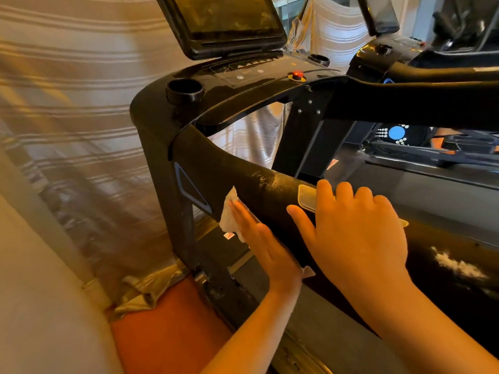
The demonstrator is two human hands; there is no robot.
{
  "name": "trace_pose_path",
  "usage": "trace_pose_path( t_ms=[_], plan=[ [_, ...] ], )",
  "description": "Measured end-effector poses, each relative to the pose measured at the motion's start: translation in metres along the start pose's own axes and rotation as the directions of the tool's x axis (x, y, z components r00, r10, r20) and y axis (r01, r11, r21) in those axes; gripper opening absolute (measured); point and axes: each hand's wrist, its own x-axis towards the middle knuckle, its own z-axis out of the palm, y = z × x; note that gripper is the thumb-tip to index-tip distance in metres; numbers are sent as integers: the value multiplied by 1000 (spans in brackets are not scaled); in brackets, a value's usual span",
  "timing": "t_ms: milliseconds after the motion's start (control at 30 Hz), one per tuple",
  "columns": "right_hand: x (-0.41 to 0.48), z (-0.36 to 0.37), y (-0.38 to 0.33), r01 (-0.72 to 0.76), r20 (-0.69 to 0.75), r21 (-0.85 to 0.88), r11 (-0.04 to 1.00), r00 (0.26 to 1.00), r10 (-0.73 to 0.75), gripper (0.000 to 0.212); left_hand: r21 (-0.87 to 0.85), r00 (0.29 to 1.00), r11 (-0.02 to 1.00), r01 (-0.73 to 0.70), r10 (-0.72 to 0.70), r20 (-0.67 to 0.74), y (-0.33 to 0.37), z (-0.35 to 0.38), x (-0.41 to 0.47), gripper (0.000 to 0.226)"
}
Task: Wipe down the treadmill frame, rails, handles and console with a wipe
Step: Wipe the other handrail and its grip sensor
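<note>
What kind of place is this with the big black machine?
Probably a gym or fitness room: a treadmill with a screen and red stop button, and another exercise machine right beside it. Striped sheets hang behind.

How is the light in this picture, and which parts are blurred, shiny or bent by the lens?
Head view: warm orange light tints the left hand and right hand; motion blur smears the striped curtain at left; glare shines on the glossy console and on the handrail near the wipe; the wide lens curves straight lines near the edges.
</note>
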Motion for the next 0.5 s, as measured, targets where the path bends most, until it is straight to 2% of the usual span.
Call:
trace_pose_path(
  t_ms=[167,267,333,400,467,500],
  plan=[
    [1,2,3,26,11,9,1000,1000,-26,76,-1,998,1000,-27,27,64,12,9,-28,55],
    [-2,-3,6,41,0,40,998,999,-42,85,99,977,978,-184,171,128,-1,-3,-12,65],
    [-3,-4,8,66,-19,63,996,998,-65,89,173,944,935,-310,282,170,-11,-11,4,63],
    [-3,-7,7,56,-8,72,996,998,-55,91,202,921,905,-375,339,193,-20,-17,16,60],
    [-3,-7,7,46,30,71,996,998,-49,92,203,935,917,-344,314,166,-24,-19,24,58],
    [-3,-9,8,49,40,71,996,998,-52,92,173,955,943,-284,263,136,-25,-19,27,59]
  ],
)
